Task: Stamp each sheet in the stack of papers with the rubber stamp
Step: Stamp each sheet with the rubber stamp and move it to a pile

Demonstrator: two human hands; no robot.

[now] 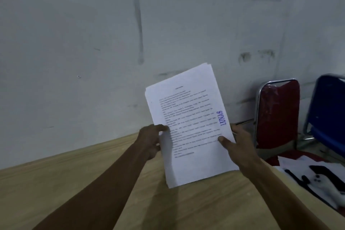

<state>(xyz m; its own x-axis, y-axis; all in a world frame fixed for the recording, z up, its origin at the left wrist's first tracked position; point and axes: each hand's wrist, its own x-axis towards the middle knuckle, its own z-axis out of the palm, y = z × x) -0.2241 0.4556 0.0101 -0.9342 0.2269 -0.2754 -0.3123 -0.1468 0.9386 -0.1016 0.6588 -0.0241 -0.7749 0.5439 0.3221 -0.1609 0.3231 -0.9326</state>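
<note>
- We have the stack [188, 125] up off the table [93, 183], tilted toward us, its bottom edge just above the wood.
- Our left hand [149, 141] grips the stack's left edge, thumb curled onto the front sheet, the other fingers hidden behind the paper.
- Our right hand [237, 145] pinches the stack's right edge, thumb pressed flat on the front near the last lines of print, fingers curled behind.
- On the top sheet, a purple mark [222, 117] reading "LUNAS" runs along the right margin, just above our right thumb. So that sheet is done.
- How many sheets under it carry a mark, we cannot tell; only the front one faces us, and the rest show as offset edges at the stack's top corner.
- The stamp itself: we see none. Nothing in either hand but paper.
- Our guess: the stack gathered up in both hands, stamped sheet on top, looks like squaring up at or near the end, but unstamped sheets could lie beneath.
- Right of the stack, past the table's edge, a red chair [278, 114] and a blue chair [328, 108] stand against the wall.
- Below them, a white cloth or sheet with dark items [317, 177] on it, too dim to name.
</note>
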